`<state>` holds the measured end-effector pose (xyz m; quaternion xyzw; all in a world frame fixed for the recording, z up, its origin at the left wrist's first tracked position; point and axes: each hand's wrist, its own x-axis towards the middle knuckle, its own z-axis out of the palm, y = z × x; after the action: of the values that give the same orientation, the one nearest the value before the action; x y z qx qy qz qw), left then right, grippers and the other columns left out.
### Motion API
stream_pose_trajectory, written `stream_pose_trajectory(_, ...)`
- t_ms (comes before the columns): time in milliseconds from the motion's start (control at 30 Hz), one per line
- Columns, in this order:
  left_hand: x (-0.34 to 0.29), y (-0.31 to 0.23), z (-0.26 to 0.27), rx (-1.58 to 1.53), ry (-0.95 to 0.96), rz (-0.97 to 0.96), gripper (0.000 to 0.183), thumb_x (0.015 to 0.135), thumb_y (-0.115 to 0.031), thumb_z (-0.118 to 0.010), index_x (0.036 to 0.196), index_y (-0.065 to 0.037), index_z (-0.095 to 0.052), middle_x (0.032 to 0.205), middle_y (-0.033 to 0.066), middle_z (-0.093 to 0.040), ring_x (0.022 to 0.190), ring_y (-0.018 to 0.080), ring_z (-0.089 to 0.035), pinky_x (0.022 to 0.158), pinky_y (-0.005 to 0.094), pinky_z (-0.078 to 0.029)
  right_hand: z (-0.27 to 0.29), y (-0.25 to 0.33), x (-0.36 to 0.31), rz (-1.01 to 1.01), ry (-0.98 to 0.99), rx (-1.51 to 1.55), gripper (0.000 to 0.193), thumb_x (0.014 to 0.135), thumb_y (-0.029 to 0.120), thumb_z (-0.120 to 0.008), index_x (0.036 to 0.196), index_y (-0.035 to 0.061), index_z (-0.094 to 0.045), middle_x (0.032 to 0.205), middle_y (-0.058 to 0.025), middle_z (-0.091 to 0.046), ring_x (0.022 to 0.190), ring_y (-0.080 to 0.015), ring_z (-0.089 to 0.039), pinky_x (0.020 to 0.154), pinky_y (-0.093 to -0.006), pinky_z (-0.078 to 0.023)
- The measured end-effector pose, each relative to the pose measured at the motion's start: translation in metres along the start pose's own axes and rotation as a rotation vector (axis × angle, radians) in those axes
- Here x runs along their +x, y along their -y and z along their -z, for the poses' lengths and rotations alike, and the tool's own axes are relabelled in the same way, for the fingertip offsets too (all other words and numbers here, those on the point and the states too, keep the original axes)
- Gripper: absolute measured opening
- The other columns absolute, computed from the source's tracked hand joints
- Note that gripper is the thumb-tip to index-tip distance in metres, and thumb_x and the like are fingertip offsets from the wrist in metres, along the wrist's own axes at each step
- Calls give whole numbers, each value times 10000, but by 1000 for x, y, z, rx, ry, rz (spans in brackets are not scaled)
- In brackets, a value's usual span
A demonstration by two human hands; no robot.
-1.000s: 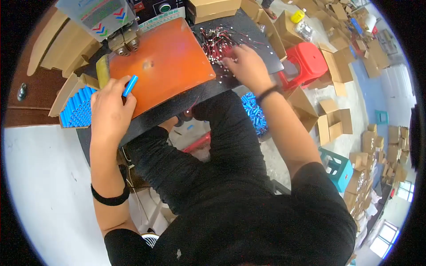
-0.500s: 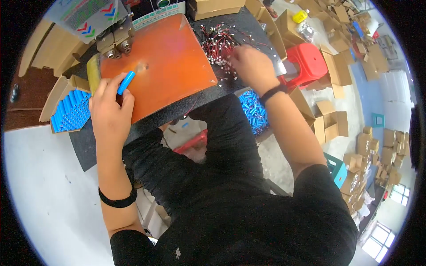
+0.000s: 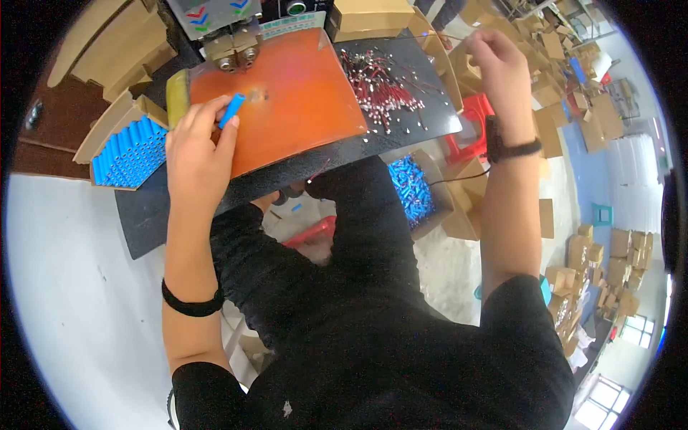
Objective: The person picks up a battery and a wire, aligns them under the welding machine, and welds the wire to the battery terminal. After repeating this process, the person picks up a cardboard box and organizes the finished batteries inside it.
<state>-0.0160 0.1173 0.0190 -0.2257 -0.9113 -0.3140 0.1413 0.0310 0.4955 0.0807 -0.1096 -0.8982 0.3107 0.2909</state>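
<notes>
My left hand (image 3: 195, 150) pinches a blue cylindrical battery cell (image 3: 231, 112) between thumb and fingers, tilted over the left part of an orange board (image 3: 304, 107). Just beyond the cell are the metal heads of a bench machine (image 3: 233, 56). My right hand (image 3: 500, 64) is raised past the right end of the dark table, fingers pinched. From its fingertips a thin wire lead (image 3: 438, 36) stretches out to the left. A heap of red and black wire leads with white connectors (image 3: 387, 93) lies on the table between the board and my right hand.
An open carton of stacked blue cells (image 3: 132, 154) stands at the table's left. Below the table's right side, a carton holds loose blue cells (image 3: 411, 190). A red stool (image 3: 469, 132) and several cardboard boxes are on the floor to the right.
My right hand has lifted from the wire heap and moved right and away, drawing out a thin lead. My left hand keeps the cell over the board; the whole view has shifted a little.
</notes>
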Motion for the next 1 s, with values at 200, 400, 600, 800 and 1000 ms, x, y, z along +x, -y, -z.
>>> stream_pose_trajectory(200,-1,-8,-6,-286,-50,101,275,836,-126,-685,1089,-27,-646,935,135,-683,860,261,-668,790,369,-511,-32,21,-35,-183,13,696,115,898,129,-567,921,25,-609,773,-9,-600,677,-97,-527,652,-225,-420)
stream_pose_trajectory(400,14,-16,-17,-409,-2,93,291,836,-118,-678,1100,-3,-636,956,154,-678,884,237,-670,796,323,-517,-99,30,-71,-105,87,1153,94,921,61,-514,951,-10,-569,808,-63,-568,748,-148,-528,717,-267,-428)
stream_pose_trajectory(600,22,6,-19,-417,38,159,301,837,-121,-670,1104,11,-632,910,153,-675,833,226,-659,770,319,-511,-128,51,-70,-251,183,1205,127,922,116,-538,956,-1,-574,825,-57,-594,742,-140,-535,704,-265,-420)
stream_pose_trajectory(800,23,4,-18,-424,51,217,336,833,-143,-681,1126,14,-631,864,146,-677,794,224,-660,744,318,-512,-138,48,-62,-220,204,1104,137,914,115,-541,966,-4,-585,826,-62,-607,738,-153,-551,702,-281,-436)
stream_pose_trajectory(1000,25,6,-21,-386,60,239,336,838,-162,-683,1134,-9,-641,848,136,-678,782,221,-661,732,310,-511,-140,46,-68,-179,139,1193,129,917,84,-528,980,-12,-587,825,-89,-615,729,-171,-559,715,-295,-452)
